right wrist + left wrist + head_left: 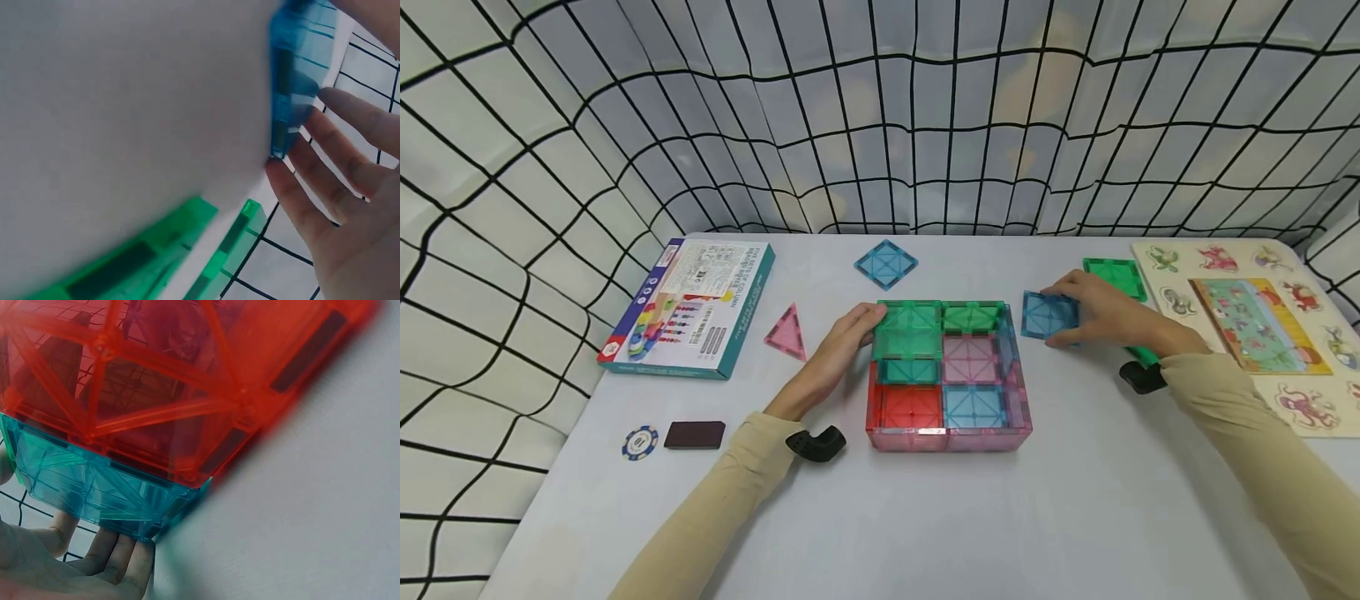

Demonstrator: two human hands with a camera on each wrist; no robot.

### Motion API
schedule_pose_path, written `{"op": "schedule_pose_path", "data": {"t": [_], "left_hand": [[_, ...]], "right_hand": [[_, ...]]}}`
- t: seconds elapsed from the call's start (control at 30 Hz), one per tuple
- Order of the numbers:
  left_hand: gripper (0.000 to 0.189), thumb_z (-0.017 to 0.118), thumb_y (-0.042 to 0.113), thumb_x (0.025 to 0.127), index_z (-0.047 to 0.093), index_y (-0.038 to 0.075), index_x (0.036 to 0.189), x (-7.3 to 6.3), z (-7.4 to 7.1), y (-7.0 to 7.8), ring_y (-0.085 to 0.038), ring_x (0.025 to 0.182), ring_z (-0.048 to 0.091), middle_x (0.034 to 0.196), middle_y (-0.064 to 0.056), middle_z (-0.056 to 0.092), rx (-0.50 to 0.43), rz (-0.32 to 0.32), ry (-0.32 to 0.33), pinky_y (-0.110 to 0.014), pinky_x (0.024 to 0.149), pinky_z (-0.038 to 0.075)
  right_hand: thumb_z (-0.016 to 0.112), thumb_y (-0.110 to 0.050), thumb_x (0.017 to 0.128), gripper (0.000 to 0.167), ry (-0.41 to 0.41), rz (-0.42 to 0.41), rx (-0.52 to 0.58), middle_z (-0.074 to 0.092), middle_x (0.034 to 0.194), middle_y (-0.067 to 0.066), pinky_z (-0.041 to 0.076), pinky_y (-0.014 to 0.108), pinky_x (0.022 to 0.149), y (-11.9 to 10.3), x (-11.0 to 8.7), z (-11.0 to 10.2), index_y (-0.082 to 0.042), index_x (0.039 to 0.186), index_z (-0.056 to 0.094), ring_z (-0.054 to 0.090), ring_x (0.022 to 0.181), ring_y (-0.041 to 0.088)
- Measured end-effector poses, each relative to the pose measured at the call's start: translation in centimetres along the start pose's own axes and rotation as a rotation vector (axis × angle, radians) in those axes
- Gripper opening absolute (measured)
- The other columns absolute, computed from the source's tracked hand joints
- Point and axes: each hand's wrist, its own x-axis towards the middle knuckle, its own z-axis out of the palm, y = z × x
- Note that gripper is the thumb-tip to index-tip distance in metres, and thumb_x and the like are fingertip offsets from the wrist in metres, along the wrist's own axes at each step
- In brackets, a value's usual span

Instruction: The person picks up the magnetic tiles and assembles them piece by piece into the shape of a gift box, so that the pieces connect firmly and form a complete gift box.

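Note:
An open-topped box built of clear magnetic tiles (947, 440) stands mid-table, with red, pink, blue and green panels. My left hand (842, 350) rests against its far left corner, fingers extended along the outside of the teal wall (81, 481). Over that corner lies a green square tile (907, 342). To the right of the box, my right hand (1097, 312) pinches a blue square tile (1047, 315) between thumb and fingers. In the right wrist view this tile (282, 94) shows nearly edge-on, with fingertips (300, 140) along its side.
Green tiles (1115, 275) lie beyond and under the right wrist, beside a picture puzzle board (1300, 400). Another blue square (886, 264) lies behind the box. Leftward are a pink triangle (786, 333), a printed carton (700, 308), a poker chip (640, 443) and a dark brown block (694, 435). Black netting (880, 125) borders the table.

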Motion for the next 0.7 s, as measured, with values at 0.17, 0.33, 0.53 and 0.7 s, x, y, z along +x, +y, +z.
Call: {"op": "schedule_pose_path", "data": {"t": [0.17,0.33,0.53,0.7], "left_hand": [[0.05,0.036,0.035,0.113,0.048,-0.004,0.141,-0.1,-0.1,0.0,-0.034,0.145,0.042,0.145,-0.021,0.051,-0.005,-0.002,0.001,-0.052,0.125,0.027],[0.049,0.037,0.035,0.113,0.049,-0.004,0.14,-0.1,-0.1,0.1,-0.034,0.144,0.043,0.143,-0.021,0.052,-0.005,-0.001,0.003,-0.052,0.124,0.028],[0.05,0.037,0.036,0.113,0.048,-0.004,0.141,-0.1,-0.2,0.0,-0.034,0.145,0.043,0.144,-0.021,0.052,-0.004,-0.005,0.008,-0.054,0.125,0.026],[0.05,0.037,0.037,0.113,0.049,-0.003,0.141,-0.1,-0.1,-0.1,-0.034,0.145,0.042,0.144,-0.02,0.052,-0.002,-0.002,0.001,-0.054,0.125,0.026]], "right_hand": [[0.093,-0.033,0.08,0.079,0.028,0.017,-0.045,0.055,0.129,0.029,0.049,0.06,0.098,-0.3,0.0,0.2,0.009,0.139,0.06,0.053,0.115,0.041],[0.091,-0.035,0.081,0.083,0.061,0.064,-0.034,0.049,0.133,0.03,0.049,0.06,0.096,-0.9,-0.3,-0.6,0.01,0.142,0.056,0.052,0.114,0.041],[0.091,-0.028,0.081,0.076,0.21,-0.007,0.027,0.052,0.133,0.027,0.047,0.063,0.097,-3.6,-0.3,-3.1,0.004,0.142,0.06,0.051,0.118,0.043],[0.092,-0.023,0.078,0.072,0.205,-0.2,0.063,0.056,0.131,0.018,0.048,0.061,0.1,-7.5,-0.2,-3.5,0.0,0.14,0.063,0.054,0.12,0.037]]}}
